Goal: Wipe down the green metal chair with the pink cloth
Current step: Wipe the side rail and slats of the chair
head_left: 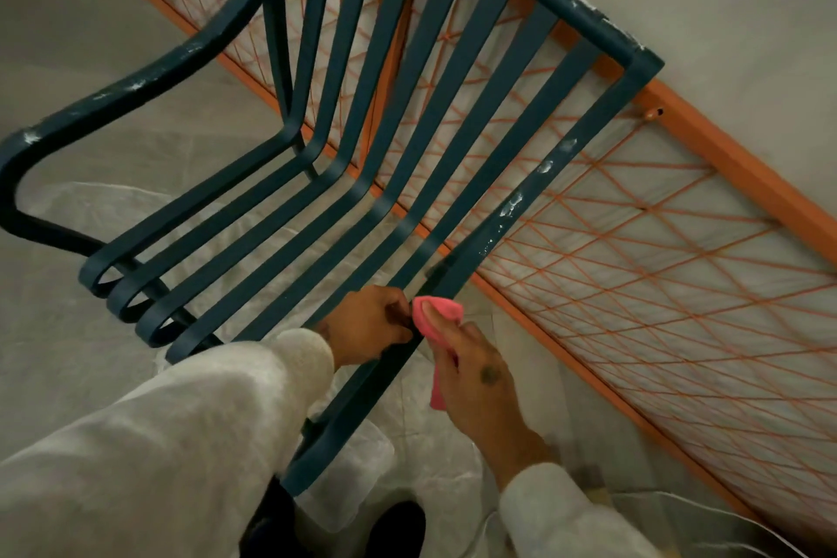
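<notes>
The dark green metal chair (pixel 398 113) fills the view, with curved slats for seat and back and white smears on its armrests and right frame bar. My left hand (pixel 369 324) grips the right-side frame bar near the seat's front. My right hand (pixel 475 372) holds the pink cloth (pixel 435 322), bunched in its fingers, against the same bar just right of my left hand. A strip of the cloth hangs below my palm. Both sleeves are white.
An orange-framed panel with orange mesh (pixel 634 276) lies against the wall behind and to the right of the chair. Clear plastic sheeting (pixel 362 458) covers the grey floor under the chair. Dark shoes (pixel 394 530) show at the bottom.
</notes>
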The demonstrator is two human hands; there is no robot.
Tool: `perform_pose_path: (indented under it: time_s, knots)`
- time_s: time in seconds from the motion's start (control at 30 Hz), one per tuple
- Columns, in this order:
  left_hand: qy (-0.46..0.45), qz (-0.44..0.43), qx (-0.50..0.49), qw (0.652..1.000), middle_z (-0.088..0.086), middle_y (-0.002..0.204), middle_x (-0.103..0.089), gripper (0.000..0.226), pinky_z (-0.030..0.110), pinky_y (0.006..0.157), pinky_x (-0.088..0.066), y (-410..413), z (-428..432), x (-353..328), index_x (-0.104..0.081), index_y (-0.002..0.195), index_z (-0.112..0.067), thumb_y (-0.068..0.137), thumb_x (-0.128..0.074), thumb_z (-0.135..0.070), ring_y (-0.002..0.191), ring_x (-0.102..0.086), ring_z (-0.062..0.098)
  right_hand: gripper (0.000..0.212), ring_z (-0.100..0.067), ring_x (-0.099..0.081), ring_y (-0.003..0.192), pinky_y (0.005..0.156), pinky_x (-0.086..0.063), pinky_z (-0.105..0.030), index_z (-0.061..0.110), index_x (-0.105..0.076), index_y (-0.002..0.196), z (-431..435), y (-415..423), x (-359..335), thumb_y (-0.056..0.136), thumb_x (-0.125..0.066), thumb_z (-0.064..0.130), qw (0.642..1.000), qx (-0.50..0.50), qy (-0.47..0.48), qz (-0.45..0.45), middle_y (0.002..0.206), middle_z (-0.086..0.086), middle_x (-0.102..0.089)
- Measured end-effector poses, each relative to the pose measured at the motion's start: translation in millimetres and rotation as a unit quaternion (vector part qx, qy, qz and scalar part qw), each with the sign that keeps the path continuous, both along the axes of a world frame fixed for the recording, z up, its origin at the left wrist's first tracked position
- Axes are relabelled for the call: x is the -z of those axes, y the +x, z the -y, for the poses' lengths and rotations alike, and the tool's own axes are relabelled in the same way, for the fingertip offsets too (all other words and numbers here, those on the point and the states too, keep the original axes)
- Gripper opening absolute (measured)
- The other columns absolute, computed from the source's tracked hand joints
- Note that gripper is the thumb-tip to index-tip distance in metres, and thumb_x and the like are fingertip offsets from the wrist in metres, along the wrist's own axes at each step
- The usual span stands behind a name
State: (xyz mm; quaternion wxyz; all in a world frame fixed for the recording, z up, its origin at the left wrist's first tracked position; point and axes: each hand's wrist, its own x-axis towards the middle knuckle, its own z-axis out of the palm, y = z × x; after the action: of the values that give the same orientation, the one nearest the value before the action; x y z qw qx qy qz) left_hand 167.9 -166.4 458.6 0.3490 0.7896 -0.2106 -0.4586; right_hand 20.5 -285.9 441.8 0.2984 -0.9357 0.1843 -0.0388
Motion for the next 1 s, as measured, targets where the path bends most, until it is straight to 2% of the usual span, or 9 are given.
perform_pose_path:
  time_s: [0.1, 0.27, 0.37, 0.5, 0.63, 0.77, 0.87, 0.93, 1.0]
  knots:
    - [0.005, -0.006, 0.019, 1.0, 0.002, 0.101, -0.069, 0.013, 0.037, 0.076, -0.061, 4.1, 1.0, -2.0, -0.061, 0.096, -0.02, 0.086, -0.068, -0.016, 0.091, -0.069, 0.018, 0.053, -0.012, -0.056, 0.083, 0.076, -0.046, -0.021, 0.044, -0.041, 0.143, 14.7, -2.5, 0.3, 0.098, -0.055, 0.018, 1.0, 0.003, -0.008, -0.027, 0.103, 0.001, -0.062]
    - [0.024, -0.016, 0.029, 0.999, 0.0, 0.107, -0.064, 0.017, 0.036, 0.079, -0.061, 5.5, 1.1, -2.5, -0.059, 0.1, -0.024, 0.087, -0.068, -0.02, 0.093, -0.067, 0.018, 0.048, -0.008, -0.051, 0.126, 0.108, -0.045, -0.035, 0.046, -0.046, 0.14, 51.7, 33.4, 2.3, 0.099, -0.051, 0.022, 0.994, 0.091, 0.045, -0.036, 0.139, 0.014, -0.054]
    - [0.025, -0.022, 0.022, 0.999, 0.0, 0.109, -0.064, 0.025, 0.036, 0.078, -0.061, 4.3, 2.1, -3.3, -0.058, 0.108, -0.023, 0.086, -0.068, -0.019, 0.093, -0.067, 0.018, 0.048, -0.003, -0.05, 0.114, 0.095, -0.046, -0.01, 0.038, -0.043, 0.144, 36.0, 34.3, -6.0, 0.1, -0.049, 0.019, 0.994, 0.08, 0.068, -0.029, 0.134, 0.018, -0.048]
    - [0.034, -0.03, 0.006, 0.999, 0.001, 0.103, -0.066, 0.054, 0.04, 0.087, -0.057, 1.1, 5.9, -6.8, -0.042, 0.132, -0.025, 0.086, -0.068, -0.015, 0.093, -0.067, 0.019, 0.048, -0.012, -0.058, 0.091, 0.085, -0.055, -0.03, 0.04, -0.043, 0.145, 18.4, 1.2, 0.1, 0.101, -0.05, 0.023, 0.997, -0.014, 0.068, -0.044, 0.114, 0.003, -0.061]
    - [0.066, -0.021, 0.005, 0.998, 0.004, 0.109, -0.064, 0.05, 0.04, 0.091, -0.056, -4.3, 13.2, -17.3, -0.046, 0.133, -0.021, 0.088, -0.066, -0.013, 0.1, -0.065, 0.023, 0.052, -0.008, -0.054, 0.081, 0.077, -0.051, -0.027, 0.059, -0.038, 0.136, 55.1, 5.6, -3.1, 0.1, -0.051, 0.023, 0.997, -0.006, 0.07, -0.044, 0.094, 0.012, -0.054]
    - [0.097, 0.002, 0.026, 0.995, 0.005, 0.119, -0.064, 0.053, 0.038, 0.097, -0.052, -5.4, 20.1, -25.2, -0.045, 0.136, -0.023, 0.088, -0.065, -0.013, 0.105, -0.062, 0.021, 0.048, -0.007, -0.054, 0.114, 0.097, -0.047, -0.025, 0.046, -0.046, 0.141, 68.5, 28.5, -5.5, 0.1, -0.051, 0.023, 0.995, 0.015, 0.092, -0.038, 0.131, 0.011, -0.057]
    - [0.094, -0.006, 0.002, 0.996, -0.003, 0.111, -0.062, 0.054, 0.035, 0.096, -0.051, -8.8, 25.0, -26.1, -0.048, 0.131, -0.026, 0.084, -0.067, -0.006, 0.105, -0.062, 0.018, 0.049, -0.006, -0.052, 0.114, 0.097, -0.043, -0.019, 0.043, -0.043, 0.144, 55.1, 22.2, -7.4, 0.099, -0.052, 0.024, 0.993, -0.042, 0.1, -0.048, 0.134, 0.011, -0.055]
    - [0.074, 0.003, -0.044, 0.996, -0.005, 0.105, -0.064, 0.044, 0.034, 0.094, -0.053, -9.9, 30.0, -24.9, -0.056, 0.122, -0.025, 0.083, -0.069, -0.009, 0.103, -0.064, 0.017, 0.047, -0.005, -0.053, 0.111, 0.094, -0.043, -0.019, 0.048, -0.044, 0.141, 56.6, 13.4, -8.0, 0.1, -0.051, 0.026, 0.982, -0.063, 0.151, -0.099, 0.128, 0.012, -0.057]
    - [0.05, 0.018, -0.086, 0.995, -0.002, 0.107, -0.067, 0.036, 0.035, 0.093, -0.054, -9.2, 34.2, -22.4, -0.06, 0.118, -0.026, 0.084, -0.07, -0.018, 0.102, -0.065, 0.015, 0.045, -0.007, -0.057, 0.117, 0.101, -0.044, -0.024, 0.049, -0.051, 0.135, 68.3, 11.9, -13.3, 0.1, -0.052, 0.021, 0.944, -0.048, 0.293, -0.143, 0.13, 0.013, -0.061]
